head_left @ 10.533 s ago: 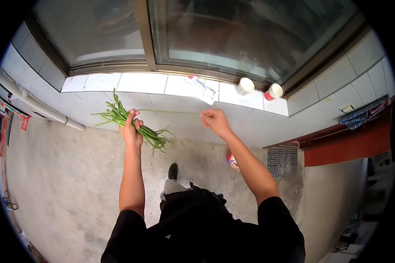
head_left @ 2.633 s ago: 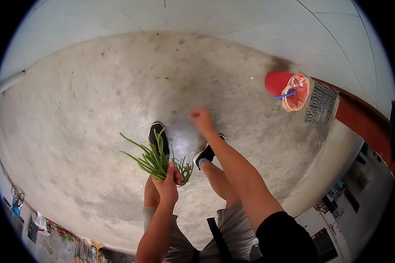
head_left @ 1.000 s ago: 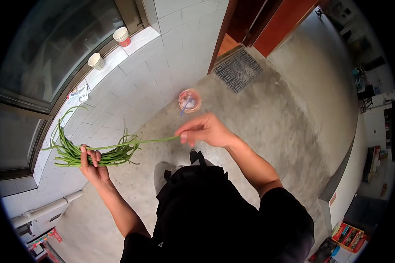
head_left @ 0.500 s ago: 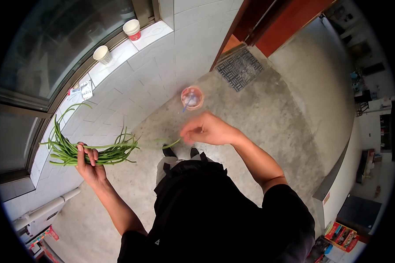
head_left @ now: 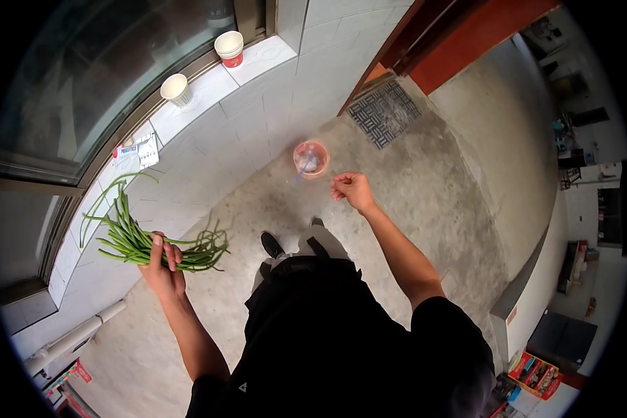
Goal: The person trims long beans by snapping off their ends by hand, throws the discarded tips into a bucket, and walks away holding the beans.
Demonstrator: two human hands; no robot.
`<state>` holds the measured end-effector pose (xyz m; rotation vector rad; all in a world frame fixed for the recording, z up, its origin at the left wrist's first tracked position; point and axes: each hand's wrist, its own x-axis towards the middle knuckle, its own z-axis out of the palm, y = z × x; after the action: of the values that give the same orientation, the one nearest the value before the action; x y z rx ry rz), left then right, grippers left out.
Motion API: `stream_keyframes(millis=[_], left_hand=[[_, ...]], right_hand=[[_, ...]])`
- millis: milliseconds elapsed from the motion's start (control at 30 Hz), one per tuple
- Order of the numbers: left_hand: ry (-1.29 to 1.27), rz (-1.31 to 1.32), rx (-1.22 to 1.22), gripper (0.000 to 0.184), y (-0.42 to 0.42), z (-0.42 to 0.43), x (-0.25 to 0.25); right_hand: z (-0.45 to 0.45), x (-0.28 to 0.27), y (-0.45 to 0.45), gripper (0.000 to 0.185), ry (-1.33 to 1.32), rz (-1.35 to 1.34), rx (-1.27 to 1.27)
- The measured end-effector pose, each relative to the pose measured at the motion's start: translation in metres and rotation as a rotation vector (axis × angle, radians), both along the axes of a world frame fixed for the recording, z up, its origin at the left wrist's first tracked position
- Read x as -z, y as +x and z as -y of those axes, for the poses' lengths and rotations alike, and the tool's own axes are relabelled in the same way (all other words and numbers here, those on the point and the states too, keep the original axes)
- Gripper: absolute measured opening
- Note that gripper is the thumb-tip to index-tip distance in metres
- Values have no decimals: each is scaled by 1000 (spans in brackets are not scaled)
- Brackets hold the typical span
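The left hand (head_left: pixel 164 268) is closing around the middle of a bunch of green stems (head_left: pixel 132 238), whose ends are fanning out on both sides in front of the tiled wall (head_left: pixel 258 104) and sill (head_left: pixel 266 58). The right hand (head_left: pixel 352 191) is hovering well apart from the bunch, its fingers curling toward the thumb with a narrow gap at most; whether it is pinching anything, I cannot tell. The bucket (head_left: pixel 327 159) is standing on the floor (head_left: pixel 397 209), holding something whitish and a blue strip. A white cup (head_left: pixel 176 90) and a red-banded cup (head_left: pixel 234 60) are sitting on the sill, near a packet (head_left: pixel 136 151); the cups' contents are not showing clearly.
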<state>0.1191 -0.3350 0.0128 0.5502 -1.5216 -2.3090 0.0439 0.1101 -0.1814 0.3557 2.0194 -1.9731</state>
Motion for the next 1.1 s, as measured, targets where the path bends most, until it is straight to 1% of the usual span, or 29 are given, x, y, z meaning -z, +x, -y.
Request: stream_keyframes(millis=[67, 200, 267, 300, 367, 400, 467, 533, 600, 633, 700, 733, 800, 833, 900, 933, 967, 1000, 1033, 1100], left_hand=[[10, 8, -1, 12, -5, -10, 0], [36, 42, -47, 10, -10, -49, -6], [37, 51, -47, 9, -13, -66, -6], [31, 52, -64, 9, -15, -76, -6], [71, 65, -68, 9, -16, -91, -6], [90, 65, -77, 10, -16, -96, -3], [109, 104, -110, 14, -15, -111, -1], [133, 115, -122, 15, -17, -125, -1], [165, 102, -147, 13, -17, -136, -5], [180, 93, -148, 12, -18, -138, -5], [201, 78, -174, 11, -14, -136, -4], [225, 75, -171, 10, -12, -134, -3], [231, 57, -202, 9, -6, -125, 0], [245, 54, -220, 9, -3, -117, 1], [266, 24, -262, 8, 1, -94, 5], [286, 16, -269, 7, 4, -82, 9], [311, 7, -270, 7, 5, -69, 12], [273, 12, -298, 5, 4, -55, 12], [279, -5, -304, 5, 5, -36, 15], [250, -39, -374, 6, 6, 7, 21]], right_hand=[[-9, 28, -15, 13, 109, -19, 51], [-23, 74, -64, 17, 86, -56, 44], [-31, 98, -87, 22, 456, -255, -14], [-33, 92, -94, 22, 447, -258, -29], [-22, 61, -103, 26, 826, -556, -26], [-13, 49, -107, 26, 796, -571, -67], [10, 22, -103, 26, 376, -468, -293], [52, -42, -81, 23, 17, -342, -495], [88, -103, -63, 20, -164, -424, -692], [105, -121, -59, 20, -178, -432, -725], [129, -144, -52, 21, -400, -416, -895], [133, -145, -51, 21, -405, -428, -912], [148, -146, -51, 21, -351, -200, -1033], [152, -152, -52, 21, -359, -220, -1064], [156, -166, -60, 19, -339, 84, -1145], [161, -166, -62, 19, -334, 75, -1171], [167, -167, -65, 19, -268, 120, -1213], [175, -167, -71, 20, -197, 163, -1248], [187, -165, -76, 20, -183, 151, -1258], [218, -157, -85, 22, -59, -41, -1226]])
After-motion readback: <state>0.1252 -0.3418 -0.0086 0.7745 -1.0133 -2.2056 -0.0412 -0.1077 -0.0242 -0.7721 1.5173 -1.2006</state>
